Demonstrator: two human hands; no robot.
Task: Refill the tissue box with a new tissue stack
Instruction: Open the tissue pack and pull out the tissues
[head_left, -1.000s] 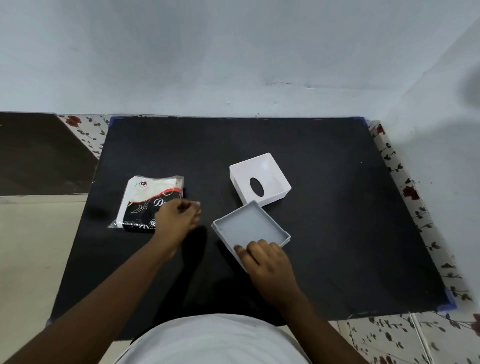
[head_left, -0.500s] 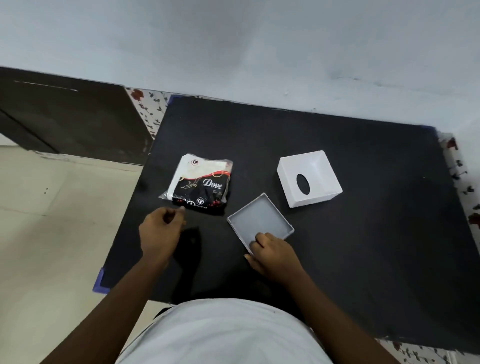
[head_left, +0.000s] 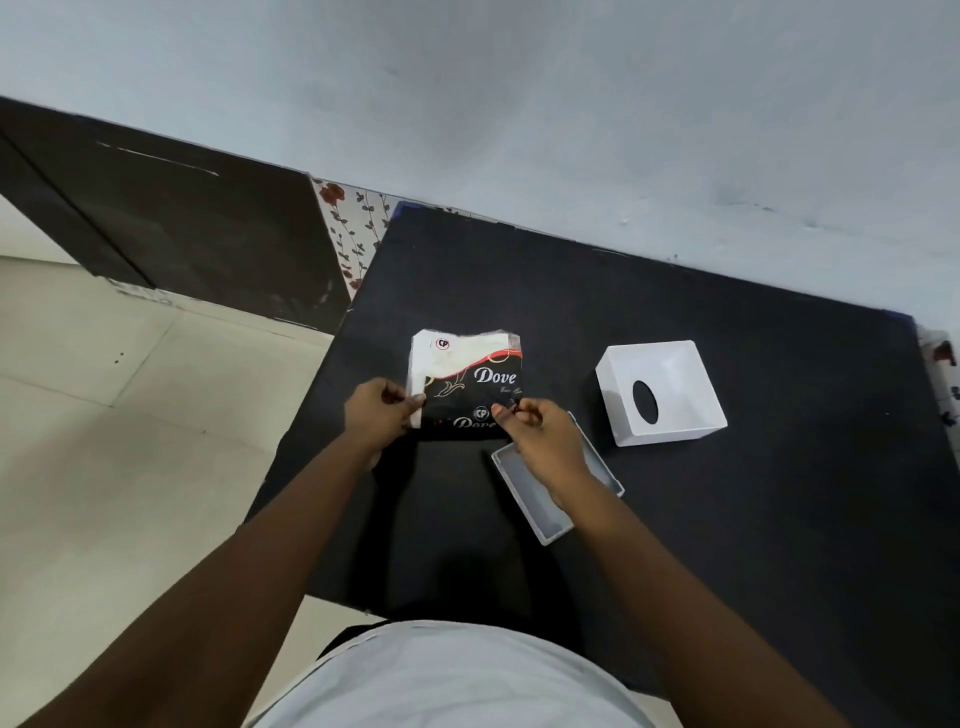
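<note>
A sealed tissue pack (head_left: 467, 374), black and white with "Dove" printed on it, is held just above the black table mat (head_left: 727, 493). My left hand (head_left: 376, 415) pinches its near left corner. My right hand (head_left: 540, 441) pinches its near right edge. The white tissue box cover (head_left: 670, 384) lies upside down to the right, its oval slot showing. The grey box base (head_left: 540, 509) sits open side up below my right hand, partly hidden by the wrist.
The mat's left edge borders a beige tiled floor (head_left: 104, 441). A dark panel (head_left: 182, 223) stands at the back left. A pale wall (head_left: 571, 104) runs behind the table. A floral covering (head_left: 353, 228) shows past the mat's corners.
My right hand left the grey base and moved onto the tissue pack. My left hand closed on the pack's near left corner. The camera view swung left.
</note>
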